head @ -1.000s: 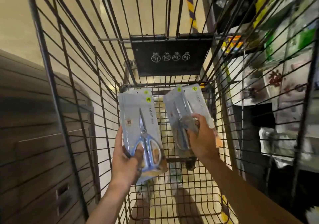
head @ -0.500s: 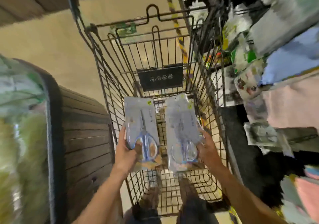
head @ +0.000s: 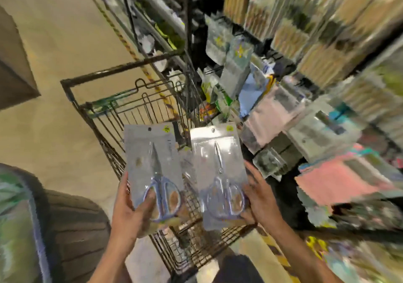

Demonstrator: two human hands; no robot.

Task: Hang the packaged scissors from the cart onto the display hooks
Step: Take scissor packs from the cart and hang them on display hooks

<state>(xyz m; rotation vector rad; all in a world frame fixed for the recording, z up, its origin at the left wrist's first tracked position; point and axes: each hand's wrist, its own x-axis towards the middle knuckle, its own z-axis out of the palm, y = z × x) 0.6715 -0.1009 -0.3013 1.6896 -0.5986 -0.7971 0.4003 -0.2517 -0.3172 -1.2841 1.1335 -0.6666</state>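
Each of my hands holds a clear blister pack of blue-handled scissors above the wire cart. My left hand grips the bottom of the left scissors pack, thumb across its front. My right hand grips the lower right edge of the right scissors pack. Both packs stand upright with their hang holes at the top. The display wall with hanging goods fills the right side, blurred by motion; I cannot make out single hooks.
The cart's dark handle bar runs across the middle. A dark ribbed bin stands at the lower left. Tan floor lies to the left, with a striped yellow line. Pink and grey packets hang close on the right.
Both hands have lifted the scissors packs up out of the cart basket. My view has risen and swung right, bringing the display wall into sight.
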